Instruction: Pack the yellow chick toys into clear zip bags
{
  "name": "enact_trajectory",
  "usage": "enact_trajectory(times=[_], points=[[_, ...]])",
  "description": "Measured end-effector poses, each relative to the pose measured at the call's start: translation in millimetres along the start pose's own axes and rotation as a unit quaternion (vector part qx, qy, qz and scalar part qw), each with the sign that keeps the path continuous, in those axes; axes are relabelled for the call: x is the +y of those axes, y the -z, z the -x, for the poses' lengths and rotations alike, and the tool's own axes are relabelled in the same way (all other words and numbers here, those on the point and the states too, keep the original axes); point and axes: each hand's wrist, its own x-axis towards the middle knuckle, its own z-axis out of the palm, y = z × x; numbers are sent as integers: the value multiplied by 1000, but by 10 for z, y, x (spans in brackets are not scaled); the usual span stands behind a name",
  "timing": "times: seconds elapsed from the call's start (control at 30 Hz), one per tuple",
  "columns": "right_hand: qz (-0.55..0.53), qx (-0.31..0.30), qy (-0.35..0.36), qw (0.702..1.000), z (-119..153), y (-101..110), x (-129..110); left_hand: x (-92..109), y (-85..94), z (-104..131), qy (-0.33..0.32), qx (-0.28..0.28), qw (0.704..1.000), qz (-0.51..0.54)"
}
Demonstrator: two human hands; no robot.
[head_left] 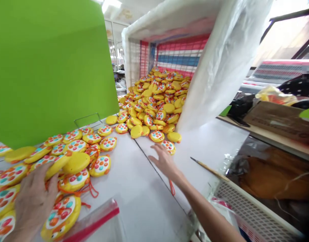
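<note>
My left hand, at the lower left, has its fingers and thumb closed around the edge of a yellow oval animal-shaped piece, tilted up on edge. Beneath and around it lie several similar pieces with white tops, red, orange and blue dots, and orange cords. A plain yellow underside shows just beside the held one. My right hand hovers over the white table, fingers apart and holding nothing. Just past its fingers is a dotted piece, partly covered by the hand.
A big pile of yellow pieces spills from a tipped basket with a white lining. A green board stands at left. A thin brush, a zip bag, a perforated tray and a cardboard box are nearby.
</note>
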Motion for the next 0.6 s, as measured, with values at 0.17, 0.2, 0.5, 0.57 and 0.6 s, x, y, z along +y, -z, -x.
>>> enact_trajectory(times=[0.17, 0.2, 0.5, 0.57, 0.6], points=[[54, 36, -104, 992, -210, 75, 679, -152, -136, -128, -41, -26, 993, -110], [57, 42, -114, 991, -233, 45, 733, -127, -163, -97, -41, -21, 993, -104], [-66, -23, 58, 996, -164, -109, 92, 1026, -208, 396, 268, -202, 903, 270], [-135, -69, 191, 970, -20, -157, -301, 1233, -234, 416, 332, -232, 815, 416], [-158, -91, 236, 954, 59, -188, -495, 1291, -239, 418, 354, -239, 770, 474]])
